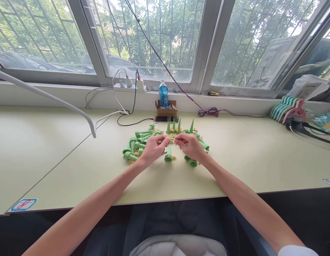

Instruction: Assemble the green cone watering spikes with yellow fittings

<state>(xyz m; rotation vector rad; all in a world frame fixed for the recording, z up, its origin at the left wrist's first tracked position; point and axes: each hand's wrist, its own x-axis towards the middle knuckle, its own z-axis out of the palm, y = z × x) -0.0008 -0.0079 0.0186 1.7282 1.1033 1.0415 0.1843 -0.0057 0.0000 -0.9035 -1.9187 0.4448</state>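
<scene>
Several green cone-shaped plastic spikes (138,144) with yellow fittings lie in a heap on the pale green table (74,170). A few spikes (179,126) stand upright behind the heap. My left hand (153,148) and my right hand (190,145) meet over the heap, fingertips pinched together on a small yellow piece (170,140). Just below the fingers, a green spike (168,154) points its wide end toward me; I cannot tell whether it hangs from the fingers or rests on the table.
A blue bottle (163,94) stands in a small cardboard box (166,108) at the table's back edge. Cables (207,112) and a power strip (129,84) run along the window sill. A white bent tube (60,103) crosses the left side. Clips and tools (296,113) lie at right.
</scene>
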